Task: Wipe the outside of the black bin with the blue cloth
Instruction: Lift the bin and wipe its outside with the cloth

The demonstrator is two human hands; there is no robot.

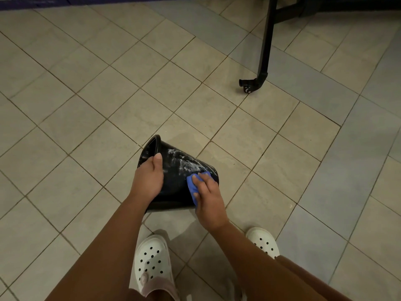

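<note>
The black bin [175, 183] is held tilted on its side above the tiled floor, its open mouth turned to the upper left and its base to the right. White soapy streaks cover its upper wall. My left hand [149, 177] grips the bin by the rim, thumb on the outside. My right hand [208, 203] presses the folded blue cloth [193, 187] flat against the bin's outer wall near the base. The fingers cover part of the cloth.
My two feet in white perforated clogs [153, 263] stand just below the bin. A black metal furniture leg with a foot [263, 61] rises at the upper right. A wet patch [188, 137] shines on the beige tiles beyond the bin.
</note>
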